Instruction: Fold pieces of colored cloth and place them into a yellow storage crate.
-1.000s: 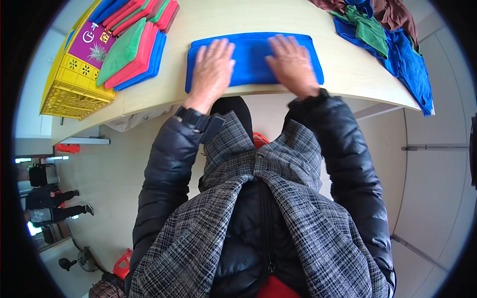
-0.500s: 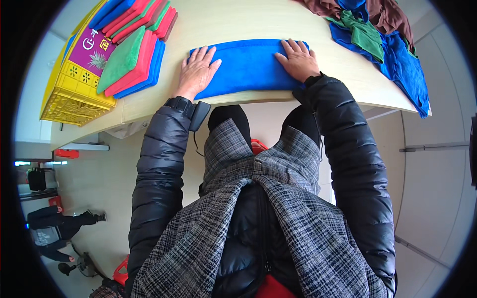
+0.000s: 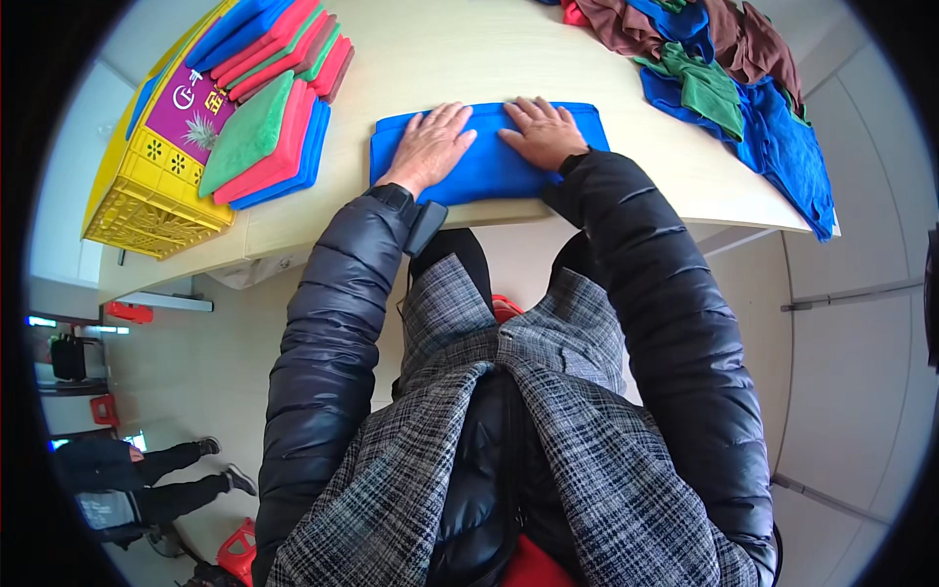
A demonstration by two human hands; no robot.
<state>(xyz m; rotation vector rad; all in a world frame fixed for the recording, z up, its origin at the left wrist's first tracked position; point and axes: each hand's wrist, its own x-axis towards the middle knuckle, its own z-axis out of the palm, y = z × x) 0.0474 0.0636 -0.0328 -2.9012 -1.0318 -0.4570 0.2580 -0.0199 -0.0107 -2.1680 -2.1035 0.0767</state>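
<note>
A blue cloth (image 3: 489, 174), folded into a long rectangle, lies along the near edge of the table in front of me. My left hand (image 3: 433, 145) rests flat on its left half, fingers stretched toward the far edge. On its right half lies my right hand (image 3: 544, 135), fingers spread and palm down. Both hands press on the cloth from above and grip nothing. A gap of blue fabric shows between them.
Stacks of folded green, red, blue and brown cloths (image 3: 256, 147) stand on the left, beside a yellow crate (image 3: 147, 201). Loose, crumpled cloths (image 3: 773, 127) hang over the table's right edge. A person (image 3: 137, 479) is at the far lower left, near a red stool (image 3: 238, 550).
Both hands have slid inward along the blue cloth, closer together. The whole view has shifted slightly, and the person at the lower left has moved.
</note>
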